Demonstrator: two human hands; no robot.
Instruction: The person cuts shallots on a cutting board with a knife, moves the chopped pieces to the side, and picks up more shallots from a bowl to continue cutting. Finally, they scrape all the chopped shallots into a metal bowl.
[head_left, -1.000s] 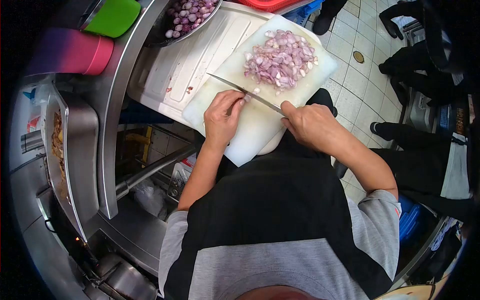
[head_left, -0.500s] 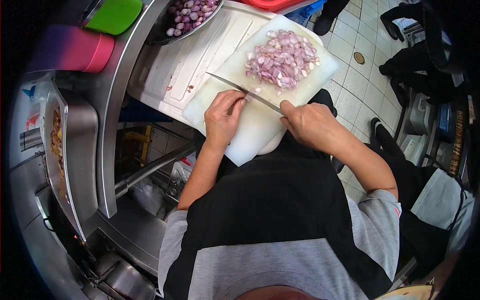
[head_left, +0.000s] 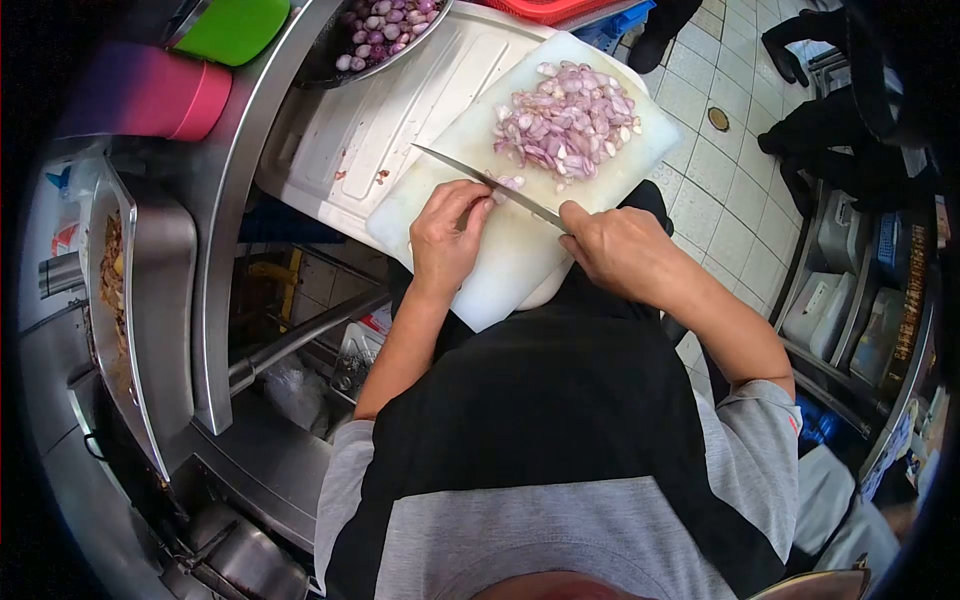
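We've a small shallot (head_left: pixel 494 198) on the cutting board (head_left: pixel 485 285), mostly hidden under our left fingertips, w/ a few cut slices (head_left: pixel 512 182) just past the blade. Our left hand (head_left: pixel 445 240) pinches it, fingers bent, prob. to steady it & keep the tips off the edge. Our right hand (head_left: pixel 622 252) is wrapped round the knife (head_left: pixel 450 160), handle hidden in the grip; blade runs diag. across the board, tip out over its left side, prob. so the mid-edge meets the shallot.

The sliced pile (head_left: pixel 568 120) sits at the board's far end, likely out of the blade's way. The board overlaps the white tray (head_left: pixel 345 150), near corner twd our apron (head_left: pixel 540 400), prob. for easy reach. Beyond, top left, a bowl (head_left: pixel 318 62) holds whole shallots, approx. within arm's reach.
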